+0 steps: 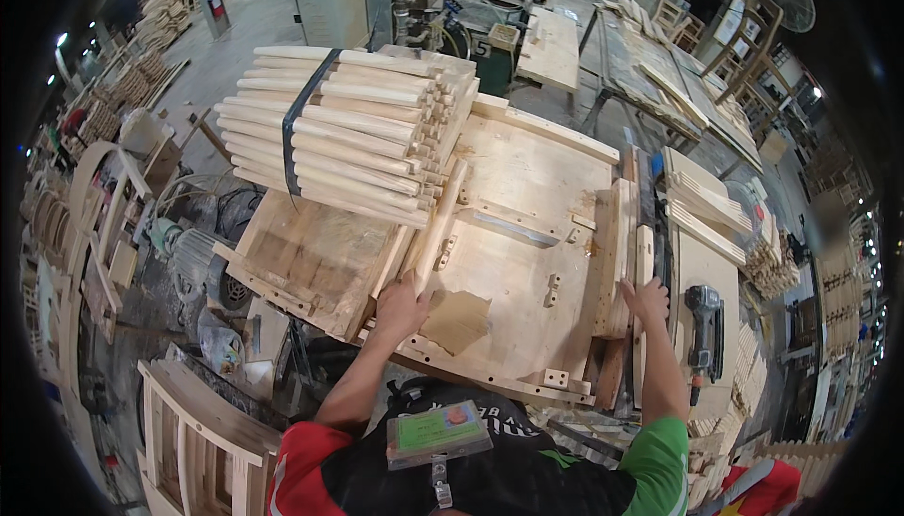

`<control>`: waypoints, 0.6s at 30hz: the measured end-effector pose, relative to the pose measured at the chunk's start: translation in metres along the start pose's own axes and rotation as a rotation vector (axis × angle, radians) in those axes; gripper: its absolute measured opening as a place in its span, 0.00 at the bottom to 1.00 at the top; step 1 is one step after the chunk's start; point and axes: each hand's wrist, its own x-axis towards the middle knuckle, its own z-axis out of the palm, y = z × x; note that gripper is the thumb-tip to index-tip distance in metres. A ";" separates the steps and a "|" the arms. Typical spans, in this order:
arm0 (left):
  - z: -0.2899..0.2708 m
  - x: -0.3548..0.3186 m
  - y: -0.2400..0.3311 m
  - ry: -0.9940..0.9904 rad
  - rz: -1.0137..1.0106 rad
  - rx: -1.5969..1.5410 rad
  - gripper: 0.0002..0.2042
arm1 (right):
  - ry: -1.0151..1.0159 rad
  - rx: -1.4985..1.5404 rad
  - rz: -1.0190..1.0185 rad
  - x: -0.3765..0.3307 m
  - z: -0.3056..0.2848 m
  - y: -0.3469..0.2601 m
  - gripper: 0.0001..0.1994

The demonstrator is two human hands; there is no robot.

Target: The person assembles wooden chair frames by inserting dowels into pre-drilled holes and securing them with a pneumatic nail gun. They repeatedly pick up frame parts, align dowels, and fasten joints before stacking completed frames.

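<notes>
My left hand (pixel 400 311) is closed around the near end of a pale wooden bar with holes (pixel 441 238), which lies along the left side of a wooden jig board (pixel 518 318). At the board's right side, my right hand (pixel 647 301) grips a narrow wooden bar (pixel 644 257) between thumb and fingers. A torn piece of brown paper (pixel 458 321) lies on the board near my left hand. Small drilled blocks (pixel 554 288) are fixed on the board. Beyond my left hand rests a stack of turned wooden spindles (pixel 363 120) with a dark strap (pixel 299 125) across it.
A nail gun (pixel 703 318) lies on a side board to the right, with slats (pixel 708 210) beyond it. A grey motor (pixel 202 266) stands on the left. Near my left elbow is a wooden chair frame (pixel 202 431). A long worktable (pixel 673 92) stands at the far right.
</notes>
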 end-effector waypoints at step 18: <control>0.014 -0.031 0.011 0.339 0.010 0.376 0.17 | 0.077 0.586 -0.974 -0.043 0.059 -0.106 0.39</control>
